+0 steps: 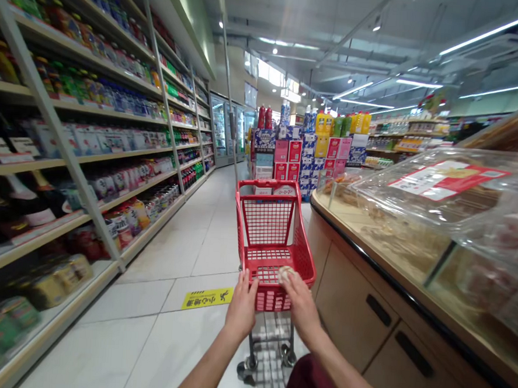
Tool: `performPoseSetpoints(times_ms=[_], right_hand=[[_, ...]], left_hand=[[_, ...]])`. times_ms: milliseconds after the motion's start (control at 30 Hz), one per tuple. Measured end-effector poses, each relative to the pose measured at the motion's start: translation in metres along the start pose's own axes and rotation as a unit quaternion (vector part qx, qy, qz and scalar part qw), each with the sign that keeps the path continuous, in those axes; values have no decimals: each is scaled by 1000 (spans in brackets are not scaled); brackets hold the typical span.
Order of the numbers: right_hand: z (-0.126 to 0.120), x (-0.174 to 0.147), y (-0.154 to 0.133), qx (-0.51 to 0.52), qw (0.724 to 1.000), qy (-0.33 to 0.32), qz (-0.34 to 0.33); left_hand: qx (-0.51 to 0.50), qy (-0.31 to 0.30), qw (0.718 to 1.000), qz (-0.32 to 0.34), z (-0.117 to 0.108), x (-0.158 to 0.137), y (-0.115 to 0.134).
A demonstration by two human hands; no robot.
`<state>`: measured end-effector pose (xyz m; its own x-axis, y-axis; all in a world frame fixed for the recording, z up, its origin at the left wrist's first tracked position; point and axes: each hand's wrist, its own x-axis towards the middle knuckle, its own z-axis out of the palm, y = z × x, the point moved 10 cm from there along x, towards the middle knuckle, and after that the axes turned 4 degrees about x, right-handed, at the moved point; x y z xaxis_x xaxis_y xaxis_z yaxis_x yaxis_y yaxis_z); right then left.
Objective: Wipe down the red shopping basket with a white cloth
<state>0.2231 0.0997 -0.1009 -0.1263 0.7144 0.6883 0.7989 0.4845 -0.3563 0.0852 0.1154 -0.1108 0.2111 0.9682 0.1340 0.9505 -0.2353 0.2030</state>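
Note:
A red shopping cart [267, 218] stands straight in front of me, its mesh basket showing nothing inside. My left hand [242, 304] is at the near left corner of the basket, fingers stretched out and slightly apart; whether it touches the rim I cannot tell. At the near right corner, my right hand [301, 302] holds a small whitish crumpled thing [286, 273] between thumb and fingers, above the basket edge. Its exact kind is too blurred to tell. The cart's wheels [247, 370] show below.
Shelves of bottles and packs [114, 115] line the left side. Close on the right runs a wooden display counter [359, 282] with clear plastic food boxes [453, 182]. Stacked drink cartons [287, 155] stand ahead. A yellow floor sticker [207, 298] lies left of the cart.

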Motion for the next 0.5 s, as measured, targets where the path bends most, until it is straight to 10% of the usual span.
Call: performPoseSetpoints(times_ms=[133, 300, 500], right_hand=[[-12, -6, 23, -13, 997, 46, 66], [14, -12, -43, 46, 994, 31, -91], [28, -36, -44, 25, 993, 31, -109]], left_hand=[[-1, 1, 1000, -2, 0, 0, 4], [17, -4, 999, 30, -5, -2, 3], [33, -17, 999, 33, -16, -3, -2]])
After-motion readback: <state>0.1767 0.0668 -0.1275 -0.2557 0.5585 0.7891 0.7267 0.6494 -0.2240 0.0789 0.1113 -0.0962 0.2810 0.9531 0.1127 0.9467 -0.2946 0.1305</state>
